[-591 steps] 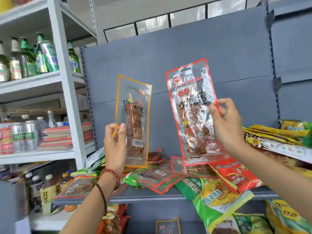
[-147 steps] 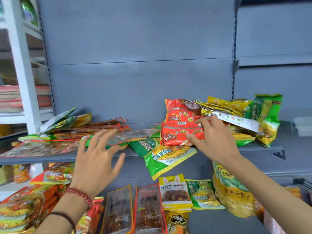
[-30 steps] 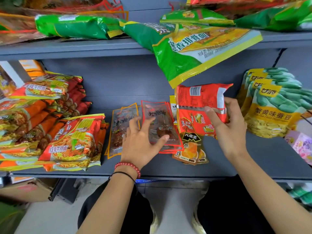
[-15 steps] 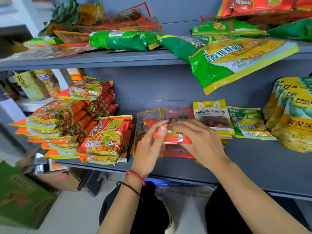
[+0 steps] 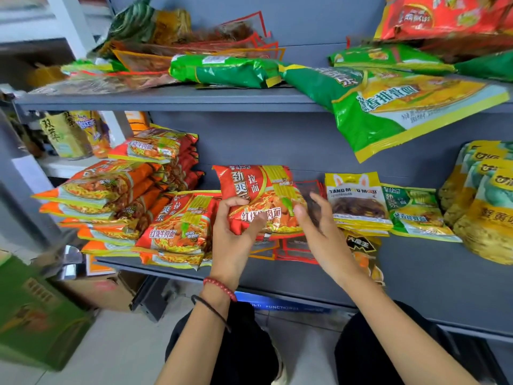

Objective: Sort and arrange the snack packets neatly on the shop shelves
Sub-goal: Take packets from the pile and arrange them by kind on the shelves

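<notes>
Person crouched at grey shop shelving.

Left hand: grip clenched on a red noodle packet, with the thumb across the lower front and the fingers curled behind its left edge. The packet is held upright, printed face toward the person, raised above the lower shelf.

Right hand: grip released, fingers loosely spread and blurred, just beside the packet's right edge. Cannot tell whether they touch it.

Below the held packet, flat clear packets with red and orange borders lie on the lower shelf. Just left is a stack of matching red noodle packets. Further left are taller piles of orange noodle packets.

Right of the hands: a yellow packet with rabbit ears, then a small green packet, then yellow-and-green bean bags at the far right. A black-and-orange packet lies partly behind the right wrist.

Upper shelf holds a mixed heap. A large green packet hangs over its front edge. Another green packet lies flat to its left, with clear red-edged packets behind.

Left wrist: red bead bracelet and black cord. A green carton sits on the floor, lower left.
</notes>
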